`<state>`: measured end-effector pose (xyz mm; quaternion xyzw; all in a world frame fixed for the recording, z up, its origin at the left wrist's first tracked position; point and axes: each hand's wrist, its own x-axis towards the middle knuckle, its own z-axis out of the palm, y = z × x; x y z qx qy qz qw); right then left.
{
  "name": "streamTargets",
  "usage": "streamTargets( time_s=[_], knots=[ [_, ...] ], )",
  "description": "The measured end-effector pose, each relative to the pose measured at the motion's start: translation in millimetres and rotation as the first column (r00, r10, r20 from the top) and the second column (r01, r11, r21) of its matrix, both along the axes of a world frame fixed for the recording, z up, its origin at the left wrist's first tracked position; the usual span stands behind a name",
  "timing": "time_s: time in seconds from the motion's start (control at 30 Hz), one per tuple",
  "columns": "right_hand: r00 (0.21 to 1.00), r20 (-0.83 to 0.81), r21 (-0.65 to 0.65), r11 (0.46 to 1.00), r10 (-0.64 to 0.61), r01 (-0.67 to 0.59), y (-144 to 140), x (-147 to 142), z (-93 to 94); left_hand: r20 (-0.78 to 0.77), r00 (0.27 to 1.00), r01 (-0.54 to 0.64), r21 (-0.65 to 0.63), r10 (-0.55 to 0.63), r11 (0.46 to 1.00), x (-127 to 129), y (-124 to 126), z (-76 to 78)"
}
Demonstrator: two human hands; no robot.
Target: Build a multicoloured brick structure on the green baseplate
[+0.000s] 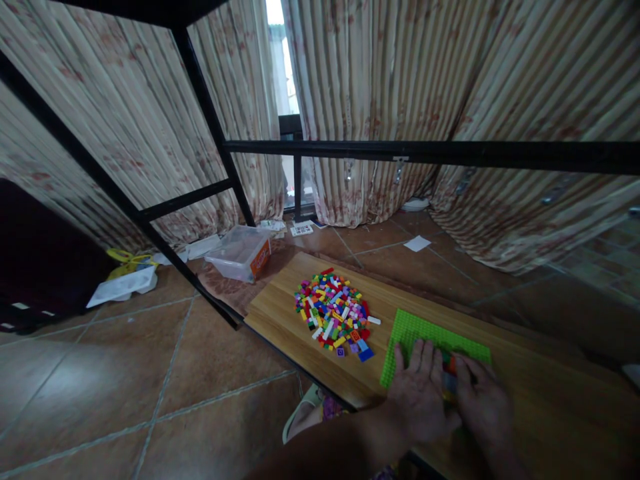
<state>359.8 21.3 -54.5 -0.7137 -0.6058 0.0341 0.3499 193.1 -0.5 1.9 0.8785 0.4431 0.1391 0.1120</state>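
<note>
My left hand [420,393] lies flat, fingers spread, pinning the green baseplate [425,337] to the tabletop [280,313]; my right hand [483,403] presses bricks on. Brick pile [335,317] at ten o'clock.

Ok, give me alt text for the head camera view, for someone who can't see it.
Two bare hands, left hand and right hand, rest flat on a green studded baseplate on a wooden board. A pile of small coloured bricks lies beside it.
</note>
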Motion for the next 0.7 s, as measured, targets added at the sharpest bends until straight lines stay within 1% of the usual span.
streamTargets(
  time_s=[0.2,0.4,0.53,0.7],
  knots=[
    [1.0,0.019,0.032,0.999,-0.001,0.0,-0.1,-0.8,-0.1,-0.025,1.0,-0.012,0.008,0.012,1.0,1.1,0.7,-0.5],
    [1.0,0.019,0.025,1.0,-0.006,0.005,0.3,-2.2,0.7,0.019,1.0,0.005,-0.021,-0.004,1.0,-0.4,1.1,1.2],
    [1.0,0.029,0.018,1.0,-0.005,0.005,0.5,-1.3,0.3,0.008,1.0,0.004,-0.031,-0.004,1.0,-0.6,1.6,0.2],
    [1.0,-0.007,0.034,0.999,0.012,-0.012,-0.1,-2.5,1.8,0.047,0.999,0.015,-0.038,-0.013,0.999,-0.5,2.4,-1.2]
  ],
)
